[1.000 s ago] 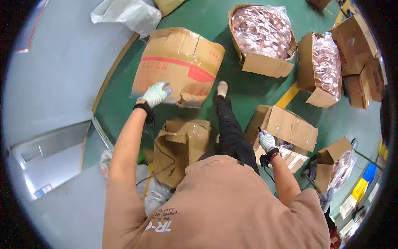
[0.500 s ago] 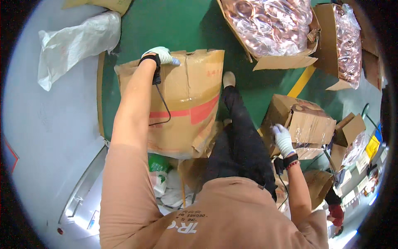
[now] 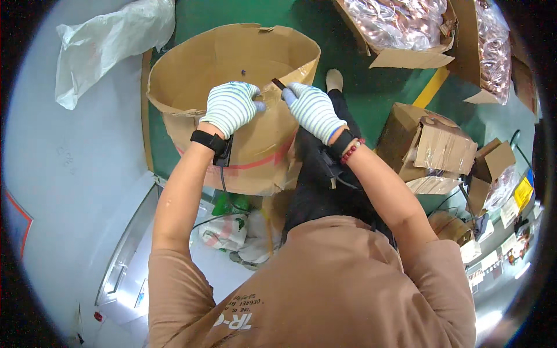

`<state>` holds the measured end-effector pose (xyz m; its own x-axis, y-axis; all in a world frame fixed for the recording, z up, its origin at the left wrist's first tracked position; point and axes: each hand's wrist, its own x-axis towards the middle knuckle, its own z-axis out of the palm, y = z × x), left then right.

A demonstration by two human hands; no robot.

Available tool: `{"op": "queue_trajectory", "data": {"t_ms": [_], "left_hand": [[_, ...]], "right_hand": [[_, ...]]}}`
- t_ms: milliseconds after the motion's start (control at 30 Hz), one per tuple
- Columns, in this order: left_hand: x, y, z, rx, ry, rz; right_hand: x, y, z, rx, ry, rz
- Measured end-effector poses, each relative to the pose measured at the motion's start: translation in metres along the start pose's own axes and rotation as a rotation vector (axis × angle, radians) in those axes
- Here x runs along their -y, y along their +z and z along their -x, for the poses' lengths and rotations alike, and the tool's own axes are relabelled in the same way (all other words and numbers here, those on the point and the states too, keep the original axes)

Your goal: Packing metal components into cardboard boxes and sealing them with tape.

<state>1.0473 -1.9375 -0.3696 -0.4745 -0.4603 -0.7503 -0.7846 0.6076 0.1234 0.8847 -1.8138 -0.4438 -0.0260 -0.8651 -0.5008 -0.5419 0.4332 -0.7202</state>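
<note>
A large cardboard box (image 3: pixel 255 148) with a red stripe stands before me, its rounded mouth facing up. A small dark blue mark shows on its inner wall. My left hand (image 3: pixel 232 107), in a striped white glove, is closed over the near rim, thumb on the outside. My right hand (image 3: pixel 315 111), gloved alike, is just right of it at the same rim. Between its thumb and fingers it pinches a short, flat dark strip (image 3: pixel 278 84), whose kind I cannot make out. The strip's tip points up and left over the rim.
Open cartons of clear-bagged copper-coloured rings (image 3: pixel 400 26) stand at the far right. A worn carton (image 3: pixel 444 148) sits right of my legs. A white sack (image 3: pixel 110 43) lies far left by the pale wall. Bags (image 3: pixel 223 232) lie behind the box.
The box went from pressed flat to a wide rounded opening. My right hand came from beside the worn carton to the rim, now with the dark strip. My left hand moved nearer.
</note>
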Motion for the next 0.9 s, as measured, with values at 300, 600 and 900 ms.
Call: {"op": "queue_trajectory", "data": {"t_ms": [300, 600, 900], "left_hand": [[-0.006, 0.010, 0.049, -0.218, 0.028, -0.019], [0.007, -0.012, 0.113, -0.359, 0.122, -0.010], [0.032, -0.007, 0.162, -0.539, 0.160, 0.055]], "right_hand": [[0.009, 0.049, 0.046, 0.169, -0.154, 0.125], [0.027, 0.070, 0.112, 0.215, -0.145, 0.228], [0.025, 0.019, 0.135, 0.032, -0.233, -0.063]]}}
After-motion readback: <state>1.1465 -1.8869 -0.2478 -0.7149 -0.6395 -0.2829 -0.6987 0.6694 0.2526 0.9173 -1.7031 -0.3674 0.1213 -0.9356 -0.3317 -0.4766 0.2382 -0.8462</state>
